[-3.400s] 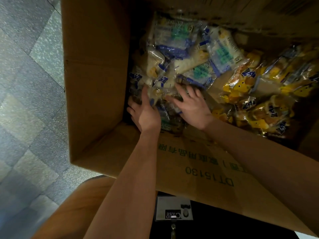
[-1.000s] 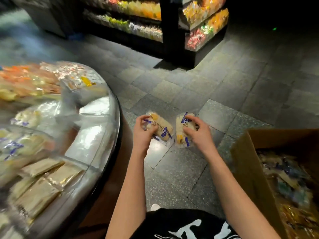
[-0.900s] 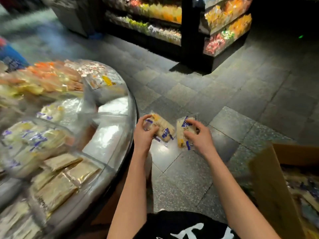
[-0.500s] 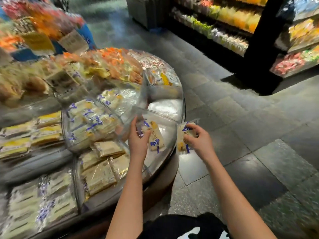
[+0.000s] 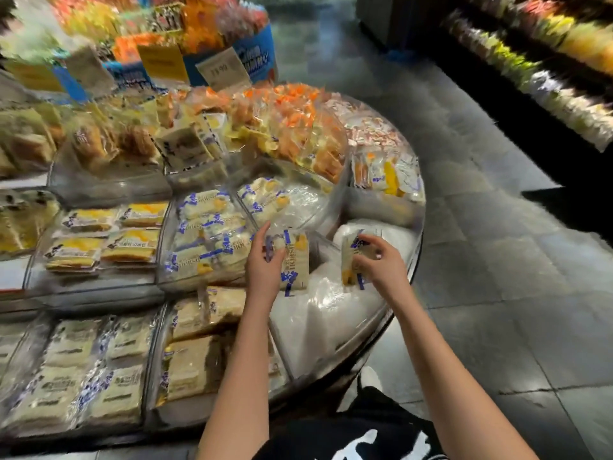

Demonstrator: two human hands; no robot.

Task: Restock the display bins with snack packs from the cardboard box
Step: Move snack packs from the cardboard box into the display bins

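Head view: gripping one snack pack in left hand, pinching second pack in right hand, both held above clear display bin beneath the hands, with matching packs stacked just left of left hand.

Price tag ~13.90; pack txt blurred.

Left snack pack: cream, blue lettering, yellow corner patch. Right snack pack: same cream, blue and yellow, blurred. Rear heap: orange, possibly mixed with yellow. Price card: yellow. Floor: dark grey square tiles.
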